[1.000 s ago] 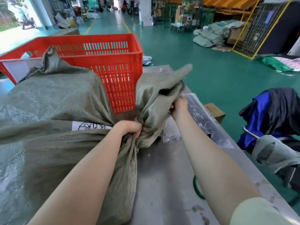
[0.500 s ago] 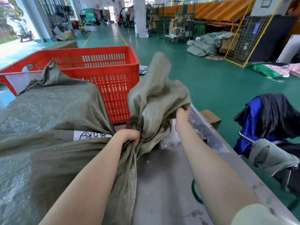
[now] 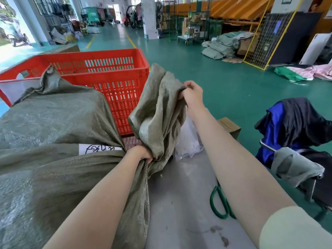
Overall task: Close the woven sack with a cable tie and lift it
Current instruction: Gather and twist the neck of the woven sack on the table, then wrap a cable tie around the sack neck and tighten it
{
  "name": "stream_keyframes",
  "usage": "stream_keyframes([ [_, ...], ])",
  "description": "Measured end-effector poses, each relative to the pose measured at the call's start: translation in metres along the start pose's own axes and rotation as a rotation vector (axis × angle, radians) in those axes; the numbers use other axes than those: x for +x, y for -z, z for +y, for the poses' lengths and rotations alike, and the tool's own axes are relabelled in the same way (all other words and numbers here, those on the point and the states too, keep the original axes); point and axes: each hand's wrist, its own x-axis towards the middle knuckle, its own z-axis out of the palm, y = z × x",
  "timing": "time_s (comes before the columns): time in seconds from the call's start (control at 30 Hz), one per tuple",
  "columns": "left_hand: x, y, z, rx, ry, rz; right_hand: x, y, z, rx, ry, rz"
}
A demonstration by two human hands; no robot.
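A full grey-green woven sack (image 3: 53, 126) lies on its side on the grey table (image 3: 181, 203), filling the left half of the view. My left hand (image 3: 139, 153) is clenched around its gathered neck. Above that grip the loose mouth flap (image 3: 158, 108) stands up. My right hand (image 3: 192, 93) pinches the flap's upper right edge and holds it raised. A white label with black handwriting (image 3: 99, 149) shows on the sack beside my left wrist. No cable tie is visible.
A red slatted plastic crate (image 3: 107, 76) stands behind the sack. Green-handled scissors (image 3: 220, 203) lie on the table under my right forearm, and clear plastic bags (image 3: 187, 141) sit past the neck. A chair draped with blue and dark clothing (image 3: 294, 130) stands right; a small cardboard box (image 3: 230, 126) sits beside the table.
My right hand has lifted the flap's edge up and to the right, so the loose mouth now stands taller. My left hand keeps its grip on the neck.
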Motion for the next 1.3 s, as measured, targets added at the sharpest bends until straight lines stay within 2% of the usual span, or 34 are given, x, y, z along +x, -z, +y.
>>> stream_keyframes([
  [0.03, 0.000, 0.000, 0.001, 0.016, 0.005, 0.023, 0.004, 0.005, 0.004, -0.019, 0.021, 0.049],
  [0.1, -0.001, -0.004, 0.003, 0.047, 0.042, 0.061, 0.004, 0.025, 0.036, -0.269, 0.000, 0.097],
  [0.17, 0.000, -0.006, 0.003, 0.060, 0.091, 0.060, 0.000, 0.053, 0.081, -0.609, -0.166, 0.071],
  [0.2, 0.001, -0.008, 0.003, 0.046, 0.125, 0.061, -0.009, 0.066, 0.099, -0.675, -0.338, 0.090],
  [0.27, 0.005, -0.008, 0.002, 0.043, 0.187, 0.073, -0.025, 0.083, 0.123, -0.626, -0.575, 0.124],
  [0.43, -0.002, -0.009, 0.006, 0.078, 0.218, 0.116, -0.051, 0.102, 0.137, -0.507, -0.595, 0.155],
  [0.57, -0.024, 0.006, 0.011, 0.096, 0.242, 0.217, -0.061, 0.115, 0.132, -0.316, -0.650, 0.137],
  [0.63, -0.044, 0.015, 0.025, 0.071, 0.191, 0.375, -0.060, 0.119, 0.128, -0.263, -0.666, 0.120],
  [0.7, -0.067, 0.018, 0.049, 0.047, 0.070, 0.647, -0.059, 0.122, 0.126, -0.226, -0.678, 0.116],
  [0.77, -0.081, 0.014, 0.076, 0.016, -0.176, 0.896, -0.058, 0.129, 0.124, -0.207, -0.681, 0.107],
  [0.8, -0.086, 0.010, 0.091, -0.002, -0.316, 0.908, -0.059, 0.133, 0.123, -0.206, -0.688, 0.088],
  [0.83, -0.086, 0.002, 0.107, -0.054, -0.450, 0.824, -0.060, 0.139, 0.122, -0.202, -0.699, 0.070],
  [0.9, -0.075, -0.016, 0.137, -0.173, -0.579, 0.507, -0.061, 0.148, 0.118, -0.239, -0.694, 0.057],
  [0.97, -0.054, -0.037, 0.163, -0.231, -0.552, 0.279, -0.060, 0.163, 0.118, -0.309, -0.690, 0.095],
  [1.03, -0.033, -0.057, 0.185, -0.236, -0.427, 0.112, -0.060, 0.180, 0.118, -0.390, -0.706, 0.125],
  [1.13, -0.002, -0.080, 0.196, -0.280, -0.324, 0.048, -0.061, 0.207, 0.123, -0.476, -0.649, 0.114],
  [1.3, 0.044, -0.094, 0.206, -0.222, -0.259, 0.218, -0.049, 0.236, 0.122, -0.599, -0.478, 0.114],
])
